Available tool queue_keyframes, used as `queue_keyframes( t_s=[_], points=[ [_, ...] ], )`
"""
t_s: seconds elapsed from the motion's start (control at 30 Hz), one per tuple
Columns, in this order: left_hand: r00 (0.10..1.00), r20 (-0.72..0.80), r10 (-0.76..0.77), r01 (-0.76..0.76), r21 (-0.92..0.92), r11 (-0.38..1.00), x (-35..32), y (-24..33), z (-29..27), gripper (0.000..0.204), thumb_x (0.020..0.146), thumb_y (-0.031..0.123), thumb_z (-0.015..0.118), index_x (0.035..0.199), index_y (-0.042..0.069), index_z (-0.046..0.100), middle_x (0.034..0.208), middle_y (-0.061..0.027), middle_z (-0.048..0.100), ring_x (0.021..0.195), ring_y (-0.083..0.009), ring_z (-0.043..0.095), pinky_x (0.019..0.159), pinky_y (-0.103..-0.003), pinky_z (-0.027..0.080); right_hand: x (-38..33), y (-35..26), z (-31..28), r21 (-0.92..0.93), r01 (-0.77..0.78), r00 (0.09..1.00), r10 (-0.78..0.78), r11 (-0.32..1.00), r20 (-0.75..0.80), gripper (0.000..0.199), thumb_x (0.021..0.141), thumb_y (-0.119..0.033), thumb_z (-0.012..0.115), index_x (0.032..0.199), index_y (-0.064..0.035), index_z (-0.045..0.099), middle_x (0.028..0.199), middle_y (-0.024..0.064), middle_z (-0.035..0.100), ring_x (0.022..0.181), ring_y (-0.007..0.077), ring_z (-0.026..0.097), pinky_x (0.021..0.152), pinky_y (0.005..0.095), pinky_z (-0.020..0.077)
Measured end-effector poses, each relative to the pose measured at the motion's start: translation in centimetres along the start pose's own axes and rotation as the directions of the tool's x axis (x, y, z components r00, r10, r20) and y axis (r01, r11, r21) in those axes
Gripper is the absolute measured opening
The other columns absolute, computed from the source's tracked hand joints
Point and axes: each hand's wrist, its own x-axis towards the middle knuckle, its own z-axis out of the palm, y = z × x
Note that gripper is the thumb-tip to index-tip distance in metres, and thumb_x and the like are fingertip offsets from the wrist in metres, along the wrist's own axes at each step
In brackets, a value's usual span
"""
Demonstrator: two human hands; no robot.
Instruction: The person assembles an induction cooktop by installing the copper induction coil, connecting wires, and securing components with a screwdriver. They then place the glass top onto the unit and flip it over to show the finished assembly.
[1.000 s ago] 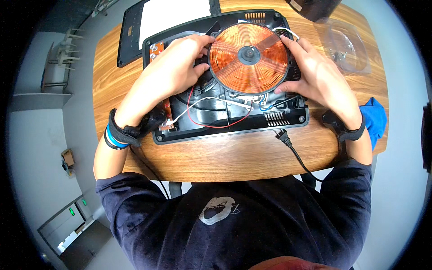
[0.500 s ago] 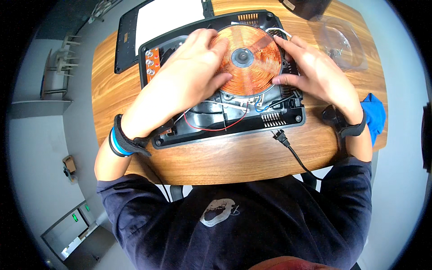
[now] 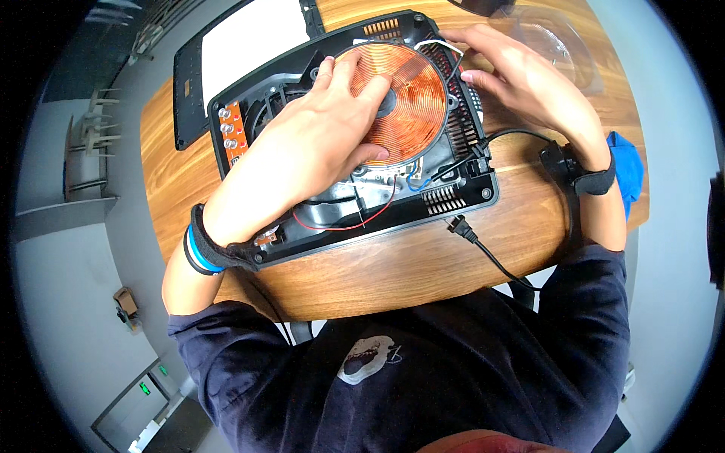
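Note:
An induction cooker lies opened up, its black housing (image 3: 332,237) resting at a slight tilt on the table. The round copper coil (image 3: 423,98) sits at the housing's right half. My left hand (image 3: 325,136) lies over the coil's left side, fingers spread and thumb on its near edge. Just past the housing's far right edge is my right hand (image 3: 521,75), with thumb and fingers apart beside a white wire (image 3: 442,45). An orange circuit board (image 3: 232,132) shows at the left. Red and blue wires (image 3: 370,221) run below the coil.
A black-framed panel with a white face (image 3: 253,49) lies behind. A clear plastic tray (image 3: 555,49) with small metal pieces stands at the far right. The power plug (image 3: 462,228) and its cord lie in front. A blue cloth (image 3: 625,170) is at the right edge.
My right hand has left the coil's right rim and moved to the housing's outer edge. My left hand remains on the coil. The housing appears shifted left in view.

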Motion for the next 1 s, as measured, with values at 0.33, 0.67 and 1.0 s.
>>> queue_keyframes(
  t_s=[0.33, 0.67, 1.0],
  points=[
    [0.999, -0.042, 0.014, -0.015, -0.021, 1.0, 0.2, 0.2, 0.0, 0.078, 0.091, 0.025, 0.089, 0.151, 0.001, 0.046, 0.166, -0.0326, 0.041, 0.152, -0.0522, 0.047, 0.124, -0.051, 0.049, 1.0, -0.5, -0.5, 0.107, -0.224, 0.969, 0.21, 0.969, 0.128, 0.042, 0.105, -0.011, 0.072, 0.146, -0.0029, 0.068, 0.1, 0.0145, 0.075, 0.09, 0.0246, 0.075, 0.084, 0.0383, 0.0608],
    [0.998, -0.043, 0.035, -0.037, -0.044, 0.998, 0.3, 0.1, 0.0, 0.077, 0.091, 0.024, 0.09, 0.15, 0.001, 0.046, 0.165, -0.0335, 0.04, 0.151, -0.0534, 0.048, 0.124, -0.051, 0.049, 1.1, -0.4, -0.3, 0.281, -0.274, 0.962, 0.258, 0.92, 0.093, 0.036, 0.108, -0.013, 0.071, 0.142, -0.003, 0.07, 0.096, 0.0021, 0.068, 0.091, 0.0103, 0.067, 0.086, 0.0295, 0.0581],
    [0.999, 0.042, 0.025, -0.026, 0.029, 0.999, 0.8, 0.3, -0.3, 0.083, 0.091, 0.031, 0.09, 0.155, 0.004, 0.045, 0.168, -0.0389, 0.037, 0.15, -0.0583, 0.046, 0.122, -0.055, 0.05, 2.5, -3.2, -2.7, 0.423, -0.41, 0.906, 0.415, 0.808, 0.086, 0.017, 0.112, -0.009, 0.063, 0.125, 0.0008, 0.066, 0.106, 0.013, 0.076, 0.091, 0.0196, 0.075, 0.084, 0.0344, 0.0624]
  ],
)
